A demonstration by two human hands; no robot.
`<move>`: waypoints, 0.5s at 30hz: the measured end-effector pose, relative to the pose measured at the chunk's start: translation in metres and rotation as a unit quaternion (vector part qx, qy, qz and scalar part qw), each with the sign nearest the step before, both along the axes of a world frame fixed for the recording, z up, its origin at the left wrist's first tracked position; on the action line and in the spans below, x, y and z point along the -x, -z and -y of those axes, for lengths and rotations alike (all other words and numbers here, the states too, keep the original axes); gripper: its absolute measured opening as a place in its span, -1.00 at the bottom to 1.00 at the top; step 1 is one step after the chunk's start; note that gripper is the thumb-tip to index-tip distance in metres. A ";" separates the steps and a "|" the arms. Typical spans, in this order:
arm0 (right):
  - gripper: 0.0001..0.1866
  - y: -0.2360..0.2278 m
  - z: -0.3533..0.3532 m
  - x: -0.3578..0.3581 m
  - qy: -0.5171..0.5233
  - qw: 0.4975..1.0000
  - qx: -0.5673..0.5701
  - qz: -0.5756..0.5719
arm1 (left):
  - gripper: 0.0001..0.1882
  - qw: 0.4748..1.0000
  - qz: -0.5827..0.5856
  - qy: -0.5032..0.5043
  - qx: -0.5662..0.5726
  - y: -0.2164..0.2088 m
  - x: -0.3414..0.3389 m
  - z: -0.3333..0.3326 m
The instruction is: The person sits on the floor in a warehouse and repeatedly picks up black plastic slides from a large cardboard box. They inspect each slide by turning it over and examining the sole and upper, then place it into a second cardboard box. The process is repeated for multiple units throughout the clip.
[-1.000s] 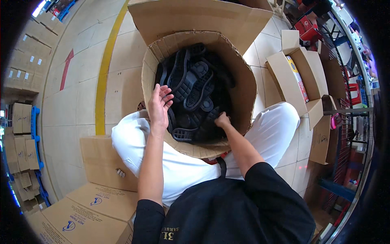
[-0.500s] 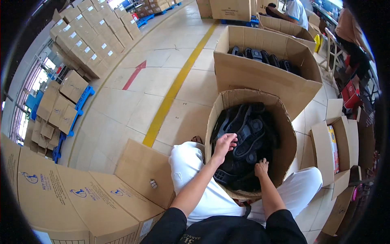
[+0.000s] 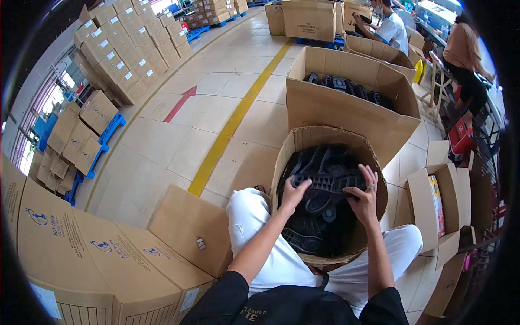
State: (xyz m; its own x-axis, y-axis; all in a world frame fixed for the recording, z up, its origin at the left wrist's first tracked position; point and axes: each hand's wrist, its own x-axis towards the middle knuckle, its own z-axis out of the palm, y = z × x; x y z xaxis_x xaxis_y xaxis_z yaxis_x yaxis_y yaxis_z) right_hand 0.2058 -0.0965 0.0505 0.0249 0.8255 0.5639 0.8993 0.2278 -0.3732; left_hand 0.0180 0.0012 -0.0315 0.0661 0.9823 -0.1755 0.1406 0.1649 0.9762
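A black shoe sole (image 3: 330, 183) is held level over the open carton (image 3: 374, 145) between my knees. Its left end sits in my left hand (image 3: 293, 195), with the thumb along the edge. My right hand (image 3: 365, 196) grips the other end, thumb below and fingers raised behind; a ring shows on one finger. Beneath, a heap of black soles (image 3: 303, 238) fills the carton, several lying over one another. The dark mass hides where most of them begin and end.
Beyond my carton stands a larger carton (image 3: 352, 103) with more black soles. An open box (image 3: 420, 200) is at my right, big flat cartons (image 3: 81, 254) at my left. Two people (image 3: 391, 30) (image 3: 465, 59) are at the far right. Stacked boxes (image 3: 119, 49) stand far left.
My right hand has come up from the heap, and a sole is now held between both hands. My left hand has moved slightly left and down. The view has shifted a little.
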 end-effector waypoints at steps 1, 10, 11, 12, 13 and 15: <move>-0.62 0.004 0.002 -0.004 0.014 0.999 -0.039 -0.027 | -0.45 0.975 0.161 0.066 0.140 -0.015 0.003 -0.001; -0.19 0.069 -0.014 -0.012 0.068 0.883 -0.120 -0.448 | -0.30 0.895 0.374 0.228 0.088 -0.040 0.010 0.015; -0.21 0.077 -0.016 -0.015 0.106 0.779 -0.072 -0.614 | -0.27 0.907 0.336 0.246 0.057 -0.049 0.007 0.022; -0.30 0.074 -0.013 -0.017 0.144 0.683 -0.030 -0.716 | -0.24 0.916 0.302 0.265 0.016 -0.055 0.007 0.026; -0.40 0.092 -0.014 -0.032 0.115 0.621 -0.015 -0.775 | -0.22 0.901 0.294 0.318 0.004 -0.053 0.004 0.025; -0.50 0.094 -0.017 -0.039 0.135 0.547 0.001 -0.826 | -0.18 0.873 0.281 0.399 -0.002 -0.050 0.001 0.025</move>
State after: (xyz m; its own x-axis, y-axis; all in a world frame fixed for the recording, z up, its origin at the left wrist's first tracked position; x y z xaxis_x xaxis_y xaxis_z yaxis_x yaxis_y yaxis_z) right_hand 0.2449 -0.0792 -0.0436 0.6201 0.6667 -0.4135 -0.6649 0.1670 -0.7280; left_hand 0.0172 -0.0234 0.0190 0.8044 0.5839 0.1094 -0.2928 0.2294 0.9282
